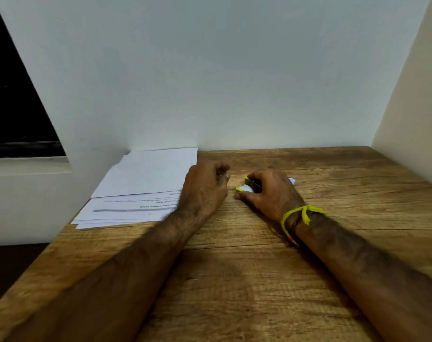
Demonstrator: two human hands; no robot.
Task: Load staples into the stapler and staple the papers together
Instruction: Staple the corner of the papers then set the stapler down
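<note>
Head view puts the small yellow stapler (249, 186) on the wooden table (234, 280), mostly wrapped inside the right hand (269, 191), whose fingers curl round it; its top looks lifted, so I'd judge loading is under way. The left hand (205, 186) sits just beside it with thumb and fingertips drawn together, perhaps pinching staples, though I cannot tell. The papers (140, 188) lie loosely fanned to the left against the wall, unjoined as far as I can see, so stapling is still to do. A small box corner (292, 180) peeks from behind the right hand. A yellow thread (300, 215) rings that wrist.
</note>
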